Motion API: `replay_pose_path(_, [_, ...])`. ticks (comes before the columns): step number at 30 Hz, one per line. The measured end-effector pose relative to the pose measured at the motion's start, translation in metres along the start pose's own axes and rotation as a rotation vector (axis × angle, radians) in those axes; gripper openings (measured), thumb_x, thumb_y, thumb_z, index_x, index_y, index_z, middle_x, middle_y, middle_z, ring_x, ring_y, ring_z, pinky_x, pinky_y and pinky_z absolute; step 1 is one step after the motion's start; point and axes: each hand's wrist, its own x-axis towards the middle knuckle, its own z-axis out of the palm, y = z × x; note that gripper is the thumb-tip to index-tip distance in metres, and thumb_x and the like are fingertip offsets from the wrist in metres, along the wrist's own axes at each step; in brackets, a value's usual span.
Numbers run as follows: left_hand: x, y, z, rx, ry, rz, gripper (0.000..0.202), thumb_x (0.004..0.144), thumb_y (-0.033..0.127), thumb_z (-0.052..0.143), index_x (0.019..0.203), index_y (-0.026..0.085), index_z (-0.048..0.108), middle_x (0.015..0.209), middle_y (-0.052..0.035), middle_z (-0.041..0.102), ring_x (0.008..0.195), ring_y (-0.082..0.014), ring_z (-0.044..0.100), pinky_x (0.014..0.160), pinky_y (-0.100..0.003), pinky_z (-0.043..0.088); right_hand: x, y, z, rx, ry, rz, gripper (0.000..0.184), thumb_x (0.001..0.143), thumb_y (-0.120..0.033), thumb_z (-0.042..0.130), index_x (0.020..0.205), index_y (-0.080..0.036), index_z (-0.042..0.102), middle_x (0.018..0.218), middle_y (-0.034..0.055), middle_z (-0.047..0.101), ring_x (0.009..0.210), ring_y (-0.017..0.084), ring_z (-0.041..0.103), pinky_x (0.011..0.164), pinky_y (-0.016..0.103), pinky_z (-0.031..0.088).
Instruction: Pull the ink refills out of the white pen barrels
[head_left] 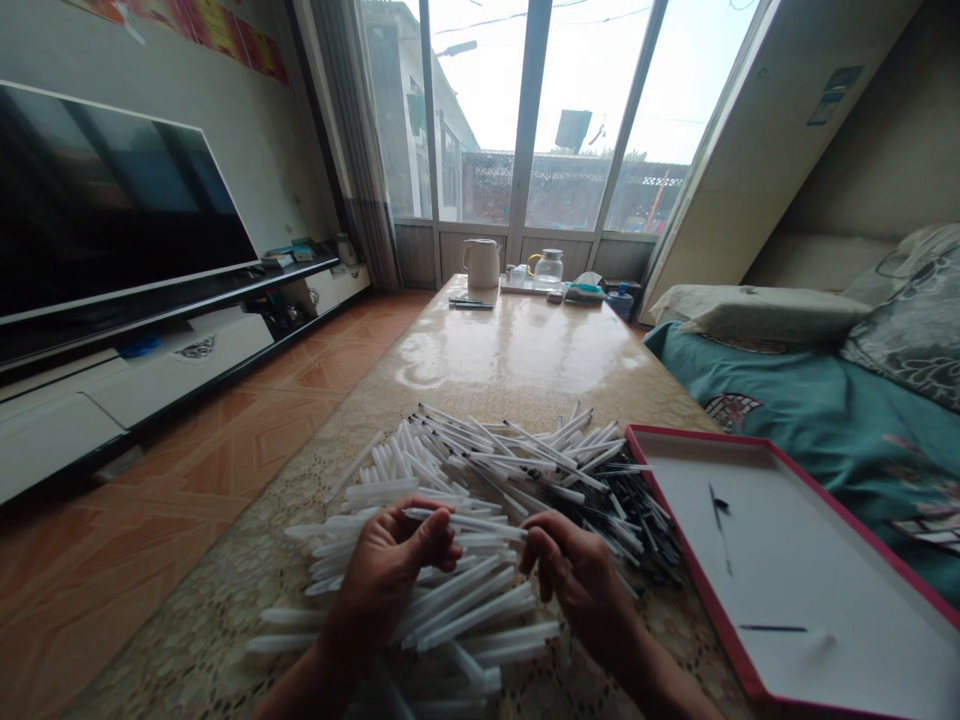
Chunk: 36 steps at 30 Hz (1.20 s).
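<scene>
Loose translucent tubes (pixel 517 638) are lying on the desk (pixel 532 350) below the fingers (pixel 429 540), the left hand (pixel 386 555) pinching one slim white tube (pixel 480 523) and the right hand (pixel 577 560) gripping its other end, while black pieces (pixel 646 525) are lying just beyond the right fingers and a red-rimmed tray (pixel 817 540) is resting to their right.

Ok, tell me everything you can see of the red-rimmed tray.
The tray is shallow, with a low pinkish-red rim and flat white floor, perhaps cardboard. It lies open side up on the table, its near right part cut off by the picture. A few pen parts lie inside; dark pieces crowd its left wall, apparently touching.
</scene>
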Motion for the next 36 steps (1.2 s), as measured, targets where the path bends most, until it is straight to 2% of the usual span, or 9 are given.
replay_pose_path(3, [0.0013, -0.0007, 0.0000, -0.007, 0.006, -0.005, 0.030, 0.061, 0.034, 0.084, 0.074, 0.013, 0.067, 0.052, 0.0009, 0.066, 0.047, -0.0136, 0.064, 0.043, -0.020, 0.050, -0.0013, 0.0013, 0.0004, -0.033, -0.013, -0.009, 0.037, 0.098, -0.038, 0.038, 0.071, -0.018, 0.053, 0.058, -0.0020, 0.053, 0.044, 0.009, 0.045, 0.046, 0.020, 0.036])
replay_pose_path(6, [0.0022, -0.0012, -0.0006, -0.007, 0.008, -0.016, 0.030, 0.062, 0.034, 0.084, 0.075, 0.013, 0.067, 0.053, 0.0007, 0.067, 0.048, -0.0136, 0.064, 0.044, -0.019, 0.050, -0.0014, 0.0005, 0.0010, 0.001, 0.024, -0.005, 0.022, 0.093, -0.039, 0.049, 0.090, -0.018, 0.055, 0.065, -0.0017, 0.056, 0.048, 0.010, 0.048, 0.046, 0.019, 0.037])
replay_pose_path(8, [0.0022, -0.0013, -0.0007, 0.002, 0.003, -0.024, 0.031, 0.062, 0.035, 0.084, 0.075, 0.013, 0.067, 0.052, 0.0004, 0.067, 0.048, -0.0136, 0.064, 0.044, -0.020, 0.050, -0.0011, -0.0005, 0.0008, 0.005, 0.028, 0.004, 0.023, 0.093, -0.039, 0.050, 0.093, -0.017, 0.055, 0.065, -0.0017, 0.056, 0.047, 0.009, 0.047, 0.045, 0.019, 0.037])
replay_pose_path(11, [0.0017, -0.0009, -0.0001, 0.026, -0.009, -0.038, 0.032, 0.063, 0.037, 0.083, 0.075, 0.013, 0.066, 0.052, -0.0001, 0.067, 0.047, -0.0134, 0.063, 0.044, -0.020, 0.051, -0.0007, -0.0008, 0.0004, -0.051, 0.008, -0.005, 0.036, 0.097, -0.038, 0.039, 0.072, -0.018, 0.054, 0.056, -0.0022, 0.052, 0.044, 0.009, 0.044, 0.045, 0.020, 0.034])
replay_pose_path(13, [0.0013, -0.0004, 0.0006, 0.034, -0.007, -0.045, 0.032, 0.062, 0.037, 0.083, 0.075, 0.013, 0.066, 0.052, -0.0001, 0.067, 0.047, -0.0133, 0.063, 0.044, -0.020, 0.051, -0.0004, 0.0000, 0.0009, -0.069, 0.009, -0.020, 0.038, 0.098, -0.037, 0.037, 0.068, -0.018, 0.052, 0.055, -0.0025, 0.051, 0.043, 0.008, 0.044, 0.045, 0.020, 0.034])
replay_pose_path(18, [0.0016, 0.0001, 0.0010, 0.033, 0.005, -0.045, 0.034, 0.060, 0.038, 0.085, 0.074, 0.013, 0.066, 0.052, 0.0001, 0.067, 0.048, -0.0132, 0.064, 0.043, -0.018, 0.050, -0.0003, 0.0009, 0.0021, 0.021, 0.020, 0.023, 0.022, 0.093, -0.039, 0.049, 0.093, -0.018, 0.054, 0.071, -0.0004, 0.058, 0.050, 0.010, 0.051, 0.047, 0.020, 0.039])
replay_pose_path(23, [0.0013, -0.0012, 0.0003, 0.057, -0.011, -0.063, 0.032, 0.063, 0.037, 0.083, 0.077, 0.013, 0.067, 0.054, -0.0001, 0.068, 0.050, -0.0137, 0.066, 0.045, -0.018, 0.051, -0.0002, 0.0022, 0.0007, -0.105, -0.001, -0.008, 0.042, 0.099, -0.039, 0.034, 0.066, -0.019, 0.051, 0.053, -0.0026, 0.050, 0.047, 0.010, 0.047, 0.049, 0.020, 0.036])
replay_pose_path(30, [0.0032, -0.0024, 0.0004, 0.055, -0.015, -0.045, 0.030, 0.065, 0.035, 0.083, 0.078, 0.014, 0.066, 0.055, 0.0005, 0.069, 0.051, -0.0128, 0.066, 0.048, -0.018, 0.053, 0.0023, 0.0069, 0.0030, 0.067, 0.024, 0.077, 0.027, 0.092, -0.044, 0.050, 0.090, -0.017, 0.054, 0.068, -0.0003, 0.059, 0.047, 0.009, 0.050, 0.045, 0.018, 0.039])
replay_pose_path(36, [0.0015, 0.0007, 0.0025, 0.082, -0.015, -0.064, 0.033, 0.063, 0.037, 0.083, 0.078, 0.013, 0.066, 0.055, -0.0004, 0.068, 0.052, -0.0139, 0.066, 0.048, -0.019, 0.053, 0.0012, 0.0072, 0.0023, 0.018, 0.002, 0.073, 0.042, 0.096, -0.047, 0.039, 0.069, -0.017, 0.053, 0.055, -0.0012, 0.055, 0.038, 0.007, 0.042, 0.038, 0.018, 0.031])
